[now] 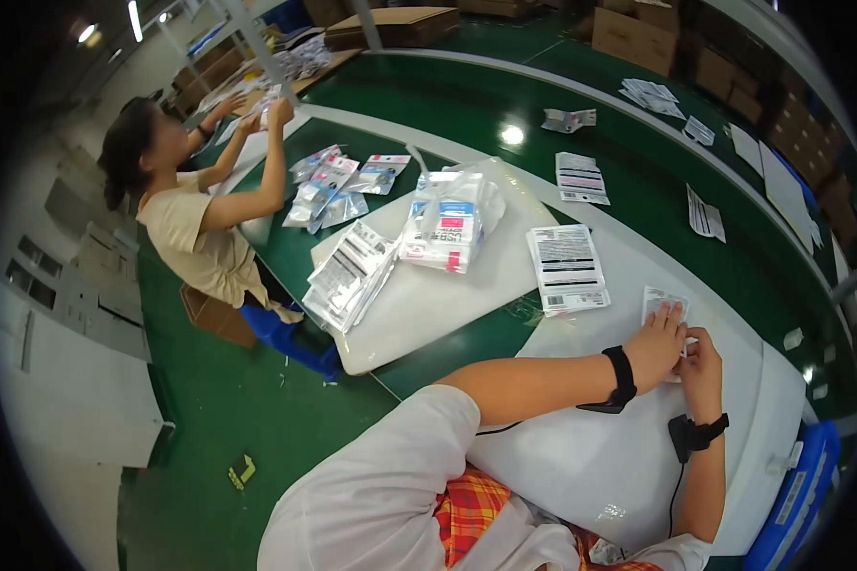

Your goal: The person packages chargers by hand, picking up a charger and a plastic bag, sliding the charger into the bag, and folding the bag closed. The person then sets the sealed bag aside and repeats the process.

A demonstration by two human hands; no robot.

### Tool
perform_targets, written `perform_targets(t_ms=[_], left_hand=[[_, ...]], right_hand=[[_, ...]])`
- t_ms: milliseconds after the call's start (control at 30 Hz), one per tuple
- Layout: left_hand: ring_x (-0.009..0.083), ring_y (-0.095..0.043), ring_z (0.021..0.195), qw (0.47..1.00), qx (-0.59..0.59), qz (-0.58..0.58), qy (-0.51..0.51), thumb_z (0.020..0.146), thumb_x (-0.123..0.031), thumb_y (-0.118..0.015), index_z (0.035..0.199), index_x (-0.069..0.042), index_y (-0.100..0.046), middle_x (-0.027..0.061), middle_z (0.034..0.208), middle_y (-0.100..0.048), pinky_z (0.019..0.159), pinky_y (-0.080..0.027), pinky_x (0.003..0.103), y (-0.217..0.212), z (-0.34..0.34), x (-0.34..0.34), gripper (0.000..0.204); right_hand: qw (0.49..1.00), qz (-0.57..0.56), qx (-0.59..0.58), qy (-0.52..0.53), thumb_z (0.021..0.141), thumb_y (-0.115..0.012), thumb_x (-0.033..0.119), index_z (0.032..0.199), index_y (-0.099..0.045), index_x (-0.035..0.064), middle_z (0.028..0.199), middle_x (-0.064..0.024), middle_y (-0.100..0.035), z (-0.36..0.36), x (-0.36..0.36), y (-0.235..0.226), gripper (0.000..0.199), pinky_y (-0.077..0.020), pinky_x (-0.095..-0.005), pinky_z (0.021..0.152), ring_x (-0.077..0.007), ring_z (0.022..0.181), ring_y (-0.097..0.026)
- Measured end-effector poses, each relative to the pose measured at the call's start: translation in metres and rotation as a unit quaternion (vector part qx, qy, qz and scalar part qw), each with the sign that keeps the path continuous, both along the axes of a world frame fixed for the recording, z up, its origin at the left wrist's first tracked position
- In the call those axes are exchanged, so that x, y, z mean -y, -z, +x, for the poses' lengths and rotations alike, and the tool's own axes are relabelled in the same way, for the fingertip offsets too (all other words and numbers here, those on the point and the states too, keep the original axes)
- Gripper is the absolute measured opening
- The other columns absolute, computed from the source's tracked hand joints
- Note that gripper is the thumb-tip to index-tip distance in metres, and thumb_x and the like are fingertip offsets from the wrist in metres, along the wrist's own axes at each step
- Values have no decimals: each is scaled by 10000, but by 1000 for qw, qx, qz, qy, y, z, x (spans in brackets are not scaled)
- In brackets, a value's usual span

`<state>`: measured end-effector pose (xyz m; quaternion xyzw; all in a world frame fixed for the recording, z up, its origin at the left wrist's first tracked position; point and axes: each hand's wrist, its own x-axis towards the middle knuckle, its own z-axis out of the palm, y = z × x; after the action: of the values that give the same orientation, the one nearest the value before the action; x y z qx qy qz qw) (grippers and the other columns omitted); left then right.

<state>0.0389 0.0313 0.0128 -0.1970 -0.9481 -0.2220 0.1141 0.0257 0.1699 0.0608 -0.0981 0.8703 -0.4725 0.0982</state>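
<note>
A white printed card (665, 297) lies on the white work surface at the right. My left hand (659, 344) rests on it, fingers stretched out and lying flat over its middle. Close beside, my right hand (703, 360) has bent fingers closed at the card's right edge; its fingertips are partly hidden. Left of my hands is a stack of similar printed cards (568, 266). Farther left, a larger pile of cards (350, 276) and a clear plastic bag of printed packages (445, 224) sit on a white board (505, 271).
Blister packs (328, 190) lie at the far left of the table. Loose cards (581, 178) are spread on the green surface (438, 105) ahead. A co-worker (205, 205) sits at the left, hands raised. A blue bin (798, 495) stands at the right edge.
</note>
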Motion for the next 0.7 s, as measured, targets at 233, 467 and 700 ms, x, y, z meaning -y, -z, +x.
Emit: perform_targets(t_ms=[233, 467, 700], left_hand=[[449, -410, 1270, 996, 77, 48, -12, 792, -87, -613, 1354, 31, -397, 320, 1438, -290, 1003, -421, 421, -25, 3, 23, 613], [346, -509, 1205, 963, 173, 193, 76, 769, -137, -694, 1366, 12, -406, 249, 1394, -401, 945, -470, 349, -36, -31, 52, 679], [205, -604, 1035, 884, 32, 437, 165, 817, -127, -709, 1186, 4, -583, 139, 1106, -643, 903, -472, 304, -17, -29, 43, 412]], right_hand=[[994, -25, -108, -7, 790, -502, -107, 947, -586, -28, 708, -43, -560, 9, 20, 1, 195, -454, -250, 576, -114, 631, -537], [987, -149, -46, 36, 822, -523, -32, 933, -585, 12, 775, -22, -558, 0, 4, -9, 135, -461, -261, 669, -113, 729, -554], [873, -457, 105, 134, 872, -550, 117, 993, -579, 57, 862, -23, -537, 9, 4, -47, 138, -431, -236, 707, -102, 810, -546]])
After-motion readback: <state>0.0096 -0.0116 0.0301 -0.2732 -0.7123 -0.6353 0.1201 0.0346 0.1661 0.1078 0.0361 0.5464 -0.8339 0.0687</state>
